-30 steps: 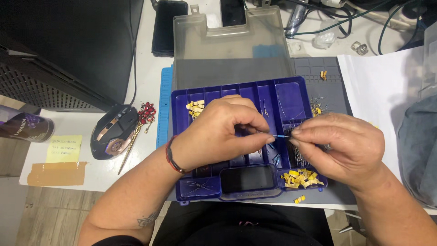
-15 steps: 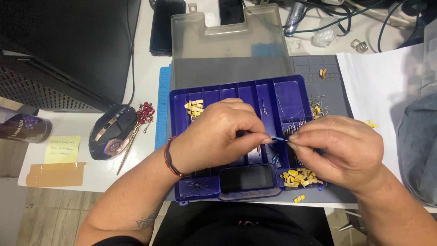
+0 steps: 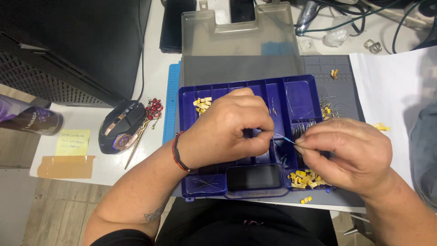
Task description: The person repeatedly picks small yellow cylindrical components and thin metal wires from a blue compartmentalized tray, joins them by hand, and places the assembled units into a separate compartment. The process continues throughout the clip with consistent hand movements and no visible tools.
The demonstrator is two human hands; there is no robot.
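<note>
- Scanning from the left: a purple can [image 3: 28, 119] lies at the desk edge, a yellow note [image 3: 73, 142] and a strip of brown tape [image 3: 65, 166] below it.
- Next comes my mouse [image 3: 120, 127], with a red beaded pin [image 3: 145, 122] beside it.
- My left hand [image 3: 227, 132], a red band at the wrist, hovers over the middle of the blue box [image 3: 191, 136]. Its fingers are curled tight, pinching one lead of a small resistor [image 3: 287, 139].
- That resistor hangs in the air between both hands, above the box's right-centre cells.
- My right hand [image 3: 348, 155] pinches the other lead, fingers narrow and closed around it.
- To do this well, I judge I should grip each wire close to the body, keep my hands low over the box so a slip drops into a cell, and pull gently so the lead doesn't kink.
- Yellow tabs [image 3: 306, 177] sit in the lower right cell, more loose parts [image 3: 327, 109] just off the box on the grey mat [image 3: 339, 86].
- White paper [image 3: 391, 91] lies far right.
</note>
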